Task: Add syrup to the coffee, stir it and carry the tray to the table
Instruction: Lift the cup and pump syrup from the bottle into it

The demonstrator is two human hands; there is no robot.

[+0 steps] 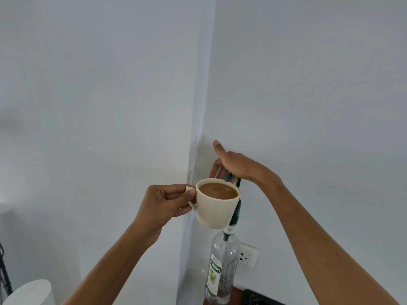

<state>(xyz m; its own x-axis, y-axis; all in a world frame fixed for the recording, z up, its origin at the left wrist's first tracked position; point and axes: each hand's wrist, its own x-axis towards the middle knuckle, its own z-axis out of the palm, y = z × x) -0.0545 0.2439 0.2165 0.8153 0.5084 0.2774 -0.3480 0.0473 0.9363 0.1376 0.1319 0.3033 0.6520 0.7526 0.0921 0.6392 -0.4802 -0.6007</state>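
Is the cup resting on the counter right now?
No: the left hand holds the cup by its handle in the air, up beside the pump of the syrup bottle.

Brown counter (pixel 236 292) at bottom edge — syrup bottle (pixel 222 267) upright on it, dark tray (pixel 257 299) just beside.

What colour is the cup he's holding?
Cream, an off-white cup; the head view shows it clearly.

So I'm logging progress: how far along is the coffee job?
Early. The left hand holds the cup of coffee under the pump spout; the right hand rests on top of the syrup bottle's pump, so syrup is being added. No spoon or tray shows: stirring and carrying are left.
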